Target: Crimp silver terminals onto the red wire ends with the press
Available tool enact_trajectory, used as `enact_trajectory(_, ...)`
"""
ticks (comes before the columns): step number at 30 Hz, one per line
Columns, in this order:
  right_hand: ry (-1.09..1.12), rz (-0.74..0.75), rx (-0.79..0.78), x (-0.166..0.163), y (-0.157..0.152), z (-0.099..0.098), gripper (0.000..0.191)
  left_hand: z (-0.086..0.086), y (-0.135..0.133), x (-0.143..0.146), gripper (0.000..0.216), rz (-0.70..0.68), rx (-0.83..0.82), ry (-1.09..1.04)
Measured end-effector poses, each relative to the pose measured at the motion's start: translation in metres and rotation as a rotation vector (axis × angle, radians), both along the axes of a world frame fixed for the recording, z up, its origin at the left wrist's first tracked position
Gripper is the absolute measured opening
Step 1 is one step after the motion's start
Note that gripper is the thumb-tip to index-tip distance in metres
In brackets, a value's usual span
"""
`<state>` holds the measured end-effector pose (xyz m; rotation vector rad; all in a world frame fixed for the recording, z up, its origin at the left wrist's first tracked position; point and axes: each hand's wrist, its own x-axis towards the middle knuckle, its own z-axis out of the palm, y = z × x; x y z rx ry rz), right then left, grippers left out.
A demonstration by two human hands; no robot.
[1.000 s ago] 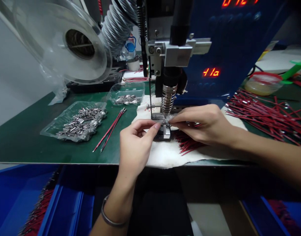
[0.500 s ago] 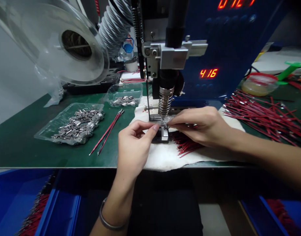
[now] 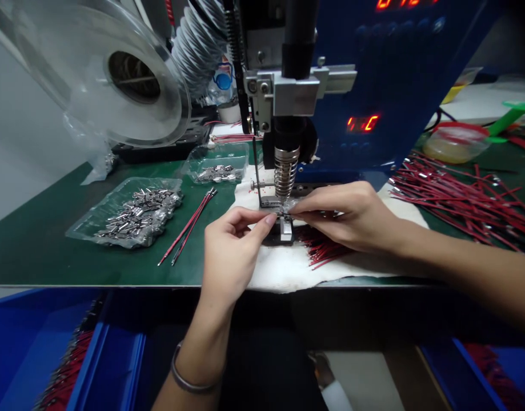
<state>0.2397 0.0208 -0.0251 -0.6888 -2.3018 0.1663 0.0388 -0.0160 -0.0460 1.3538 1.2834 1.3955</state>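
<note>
My left hand (image 3: 232, 245) reaches to the small metal fixture (image 3: 287, 231) under the machine's spring-wrapped head (image 3: 284, 174). Its thumb and index finger are pinched together at the fixture's left side. From the right, my right hand (image 3: 352, 220) pinches at the same spot. Whatever tiny piece each set of fingertips holds is too small and hidden to name. Under my right hand, a bundle of red and black wires (image 3: 324, 252) lies on a white cloth (image 3: 279, 277), partly covered by the hand.
Left of my hands are loose red and black wires (image 3: 189, 225) and a clear tray (image 3: 80, 231) of small metal parts. A smaller tray (image 3: 193, 162) stands behind. A wire heap (image 3: 463, 200) lies right. The blue machine (image 3: 352, 68) rises ahead; blue bins (image 3: 103, 365) sit below the table edge.
The view has shifted slightly. The lower red display no longer reads 416 and shows other characters. Both hands stay pinched at the fixture, hardly moved.
</note>
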Motion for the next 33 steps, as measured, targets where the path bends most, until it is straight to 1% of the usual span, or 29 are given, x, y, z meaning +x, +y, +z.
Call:
enact_trajectory(3, 0.006, -0.016, 0.017, -0.002, -0.002, -0.001, 0.017, -0.001, 0.000, -0.003, 0.020, -0.007, -0.027, -0.017)
enact_trajectory(8, -0.011, -0.023, -0.016, -0.003, -0.003, -0.003, 0.019, 0.000, 0.000, -0.004, 0.019, 0.001, -0.041, -0.009)
enact_trajectory(15, -0.015, -0.013, -0.017, -0.003, -0.001, 0.001, 0.012, 0.002, -0.001, -0.003, 0.017, 0.003, -0.034, -0.016)
enact_trajectory(18, -0.080, -0.001, -0.046, 0.004, 0.004, 0.006, 0.014, 0.000, -0.001, -0.003, 0.018, 0.021, -0.020, -0.023)
enact_trajectory(21, -0.214, 0.041, -0.131, 0.017, 0.012, 0.014, 0.023, -0.002, -0.001, -0.003, 0.020, 0.030, -0.008, -0.038)
enact_trajectory(24, -0.233, 0.083, -0.109, 0.030, 0.020, 0.020, 0.019, -0.002, 0.000, -0.003, 0.020, 0.043, 0.000, -0.031)
enact_trajectory(28, -0.262, 0.114, -0.071, 0.040, 0.024, 0.025, 0.023, -0.002, 0.000, -0.002, 0.019, 0.033, 0.023, -0.037)
enact_trajectory(31, -0.297, 0.119, -0.092, 0.044, 0.025, 0.030, 0.022, -0.002, 0.000, -0.002, 0.018, 0.048, 0.030, -0.037)
enact_trajectory(33, -0.329, 0.100, -0.140, 0.048, 0.026, 0.032, 0.021, -0.002, 0.000, -0.002, 0.018, 0.069, 0.024, -0.015)
